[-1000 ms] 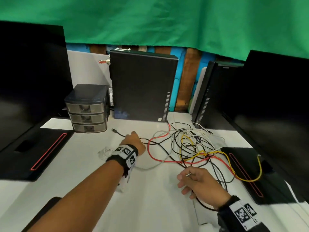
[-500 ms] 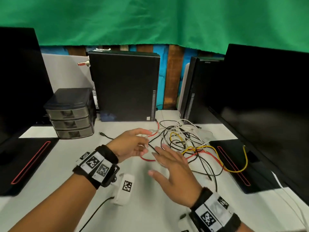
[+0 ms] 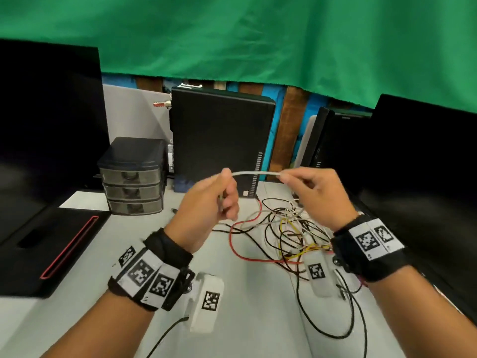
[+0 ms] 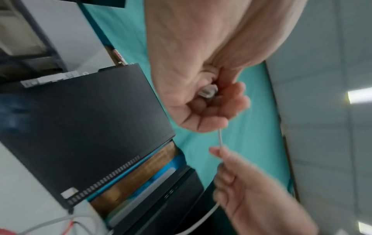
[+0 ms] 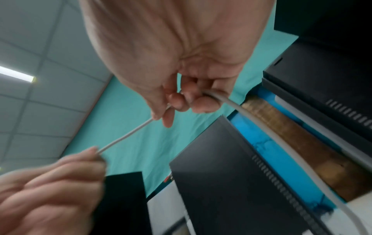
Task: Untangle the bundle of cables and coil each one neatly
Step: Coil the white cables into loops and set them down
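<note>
While the tangled bundle (image 3: 289, 236) lay on the white desk (image 3: 258, 319), the left hand (image 3: 206, 202) curled around the white cable (image 3: 255, 173) at its plug end and the right hand (image 3: 317, 195) pinched it further along. Light and limp, it was probably best held near the plug. The raised span ran left-right.
</note>
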The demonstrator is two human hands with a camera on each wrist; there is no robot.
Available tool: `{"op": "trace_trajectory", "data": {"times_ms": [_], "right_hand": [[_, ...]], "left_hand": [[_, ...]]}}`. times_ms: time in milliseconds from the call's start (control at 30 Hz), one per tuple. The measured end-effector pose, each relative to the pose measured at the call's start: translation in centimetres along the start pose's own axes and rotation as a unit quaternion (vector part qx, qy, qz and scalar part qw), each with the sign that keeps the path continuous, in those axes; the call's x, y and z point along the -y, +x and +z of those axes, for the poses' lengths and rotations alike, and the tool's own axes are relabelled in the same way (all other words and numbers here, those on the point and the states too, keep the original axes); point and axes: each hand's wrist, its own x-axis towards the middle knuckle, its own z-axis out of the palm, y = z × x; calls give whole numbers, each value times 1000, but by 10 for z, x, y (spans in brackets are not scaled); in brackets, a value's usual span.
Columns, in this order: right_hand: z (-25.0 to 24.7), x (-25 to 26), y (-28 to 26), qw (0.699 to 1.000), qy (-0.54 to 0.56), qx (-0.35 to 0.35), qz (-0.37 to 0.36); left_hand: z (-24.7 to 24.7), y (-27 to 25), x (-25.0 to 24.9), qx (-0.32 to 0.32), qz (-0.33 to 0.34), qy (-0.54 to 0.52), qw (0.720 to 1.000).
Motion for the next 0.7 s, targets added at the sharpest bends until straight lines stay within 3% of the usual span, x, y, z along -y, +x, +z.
{"op": "trace_trajectory", "data": {"times_ms": [133,200,333,433,500,567,633,700], "right_hand": [[-20,-13,40,996,-27,-87,7],[-12,-22,45,996,-62,-69,20],[39,-37,9,975,-151,153,57],[76,-28,-48,946,-131,295,11],[81,-5,-79,939,-91,333,-11],[70,23,-92,939,-50,340,-35],[45,50,-90,949,-1,312,-42],[21,69,-76,969,40,239,-57]], "left_hand": [[-34,-3,-32,-39,45,-84,995],[-34,-7,-38,-46,70,-71,994],[-23,-7,-35,-51,104,-117,986],[-23,-1,-24,-42,107,-149,982],[-26,4,-13,-73,101,-78,989],[-28,9,2,-110,105,65,986],[-29,13,17,-109,110,172,973],[-29,11,28,-66,93,214,970]]}}
